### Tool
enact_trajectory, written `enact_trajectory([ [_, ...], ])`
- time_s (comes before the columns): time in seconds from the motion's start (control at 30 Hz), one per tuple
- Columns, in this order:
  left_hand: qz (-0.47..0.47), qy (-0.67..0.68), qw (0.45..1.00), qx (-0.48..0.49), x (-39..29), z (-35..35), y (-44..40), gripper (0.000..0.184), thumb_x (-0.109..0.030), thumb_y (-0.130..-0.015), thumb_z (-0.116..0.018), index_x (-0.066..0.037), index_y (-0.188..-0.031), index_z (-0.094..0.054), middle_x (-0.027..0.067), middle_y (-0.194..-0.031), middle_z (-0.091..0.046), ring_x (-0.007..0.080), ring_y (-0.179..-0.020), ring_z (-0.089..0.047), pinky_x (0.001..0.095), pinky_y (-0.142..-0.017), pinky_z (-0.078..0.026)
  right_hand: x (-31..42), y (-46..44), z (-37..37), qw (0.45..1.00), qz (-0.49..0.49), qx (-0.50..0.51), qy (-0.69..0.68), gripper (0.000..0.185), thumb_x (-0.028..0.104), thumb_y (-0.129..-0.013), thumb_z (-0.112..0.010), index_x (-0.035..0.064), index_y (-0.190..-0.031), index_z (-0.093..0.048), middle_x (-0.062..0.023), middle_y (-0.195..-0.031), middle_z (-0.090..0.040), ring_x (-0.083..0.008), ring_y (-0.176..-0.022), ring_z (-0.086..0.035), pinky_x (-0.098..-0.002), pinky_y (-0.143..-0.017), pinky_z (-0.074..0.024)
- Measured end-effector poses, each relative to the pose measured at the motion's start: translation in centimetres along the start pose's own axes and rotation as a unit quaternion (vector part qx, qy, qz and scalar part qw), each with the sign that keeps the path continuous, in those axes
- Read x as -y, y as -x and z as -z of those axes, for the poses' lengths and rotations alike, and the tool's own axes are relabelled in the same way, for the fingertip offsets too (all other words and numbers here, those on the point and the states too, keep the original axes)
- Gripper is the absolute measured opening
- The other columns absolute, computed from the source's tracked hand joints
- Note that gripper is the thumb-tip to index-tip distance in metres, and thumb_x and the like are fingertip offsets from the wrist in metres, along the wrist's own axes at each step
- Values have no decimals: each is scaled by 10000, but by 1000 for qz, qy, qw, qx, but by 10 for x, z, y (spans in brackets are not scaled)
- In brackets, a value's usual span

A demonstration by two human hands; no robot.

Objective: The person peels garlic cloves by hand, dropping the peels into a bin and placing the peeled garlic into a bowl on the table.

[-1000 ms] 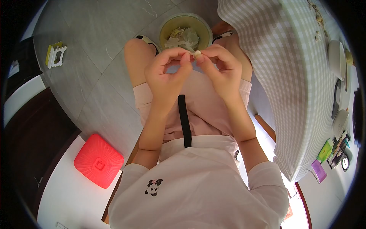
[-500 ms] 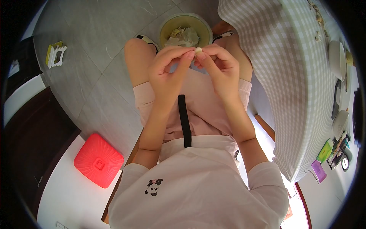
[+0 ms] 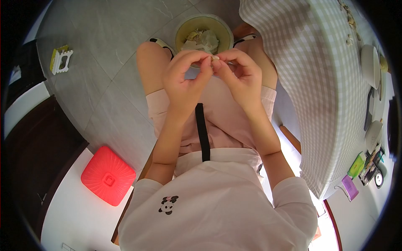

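Between my fingertips is a small pale garlic clove [image 3: 215, 58], mostly covered by the fingers. My left hand [image 3: 187, 72] pinches it from the left, thumb against forefinger. From the other side my right hand [image 3: 243, 72] is closed on the same clove, its thumb and forefinger touching it. Both hands are held above my lap, at the near edge of a round bin [image 3: 229, 31]. Inside that bin lie a crumpled, see-through plastic bag [image 3: 209, 41] and pale peelings [image 3: 194, 35].
On the right stands a table with a checked cloth [image 3: 314, 83]. It bears white bowls [image 3: 370, 67], a dark-handled knife [image 3: 369, 108] and dried stems [image 3: 351, 19]. A red lidded box [image 3: 109, 175] is at lower left; a small white-and-yellow stool [image 3: 61, 60] stands on the floor.
The clove has turned and dropped slightly between my fingers, and less of it shows. My fingertips have shifted a little; the rest looks the same.
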State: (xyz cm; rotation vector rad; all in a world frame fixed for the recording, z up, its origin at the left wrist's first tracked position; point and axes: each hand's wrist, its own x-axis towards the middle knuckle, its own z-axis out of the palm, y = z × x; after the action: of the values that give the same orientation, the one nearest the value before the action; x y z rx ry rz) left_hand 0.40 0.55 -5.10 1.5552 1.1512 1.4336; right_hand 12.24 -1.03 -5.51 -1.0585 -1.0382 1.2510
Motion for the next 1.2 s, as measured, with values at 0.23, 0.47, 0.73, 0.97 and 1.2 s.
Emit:
enact_trajectory([
  [0.23,92,90,992,-15,3,-2,7,70,21,-739,-566,20,-808,-558,62,-760,-573,115,-674,-560,211,-616,-444,3,1,1,998,-25,4,-65,91,11,-781,-546,-23,-864,-543,-57,-811,-582,-96,-747,-558,-198,-627,-445],
  [0.47,204,254,945,-5,-3,1,5,124,6,-760,-568,42,-877,-563,84,-815,-588,122,-740,-570,215,-664,-454,4,-1,1,996,-11,11,-83,107,5,-792,-531,-29,-893,-538,-72,-822,-570,-118,-753,-570,-211,-650,-453],
  [0.73,241,253,937,6,-2,2,6,113,1,-773,-556,48,-876,-550,80,-801,-585,116,-716,-568,222,-652,-471,4,-3,3,999,13,9,-31,111,-3,-770,-556,-22,-878,-542,-68,-792,-560,-146,-718,-589,-216,-630,-456],
  [0.97,258,274,925,47,-2,6,5,113,-60,-797,-545,34,-860,-542,60,-786,-570,104,-688,-540,210,-636,-449,4,-2,8,983,-120,35,-132,106,84,-795,-550,20,-879,-553,-65,-785,-596,-124,-706,-568,-206,-573,-403],
  [1.2,260,254,930,58,0,7,7,120,-75,-798,-547,33,-851,-545,54,-778,-570,95,-685,-527,203,-619,-429,-2,-4,12,950,-196,71,-232,136,138,-801,-544,35,-890,-556,-53,-793,-594,-123,-702,-556,-213,-585,-391],
])
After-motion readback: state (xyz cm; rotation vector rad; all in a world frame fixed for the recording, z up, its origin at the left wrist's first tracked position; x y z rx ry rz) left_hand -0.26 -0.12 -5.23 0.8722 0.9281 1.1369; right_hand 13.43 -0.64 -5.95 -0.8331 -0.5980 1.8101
